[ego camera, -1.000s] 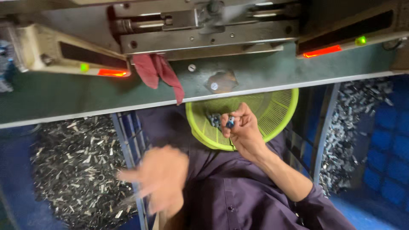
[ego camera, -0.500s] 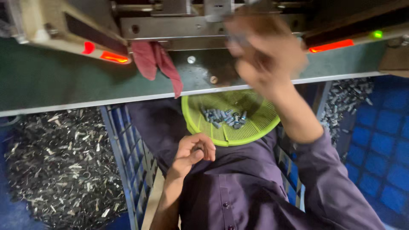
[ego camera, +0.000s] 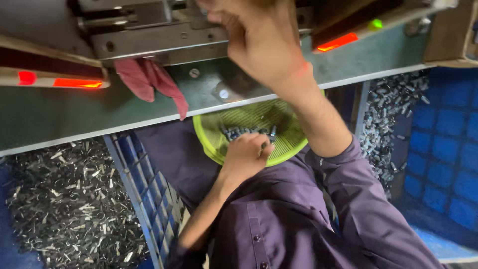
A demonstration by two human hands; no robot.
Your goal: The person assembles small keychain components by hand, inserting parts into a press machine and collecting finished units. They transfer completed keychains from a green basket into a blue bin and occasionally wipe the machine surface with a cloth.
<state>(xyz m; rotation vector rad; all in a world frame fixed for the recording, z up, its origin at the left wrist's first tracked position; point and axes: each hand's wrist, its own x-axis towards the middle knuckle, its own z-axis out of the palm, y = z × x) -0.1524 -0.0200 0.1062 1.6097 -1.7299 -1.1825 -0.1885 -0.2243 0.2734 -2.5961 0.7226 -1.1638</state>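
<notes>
Below the green metal tabletop [ego camera: 59, 112]: round lime-green plastic mesh basket [ego camera: 284, 132] on the lap, small dark metal parts [ego camera: 244, 132] inside. Left hand [ego camera: 246, 157] nearest, grip pinched on those parts at the basket's near rim. Right hand [ego camera: 261, 42] raised above the tabletop at the grey machine [ego camera: 149, 32], grip curled, contents hidden.

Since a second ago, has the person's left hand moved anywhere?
Yes. The left hand has come up from low beside the lap into the green basket, onto the small metal parts below the machine's table edge.
</notes>
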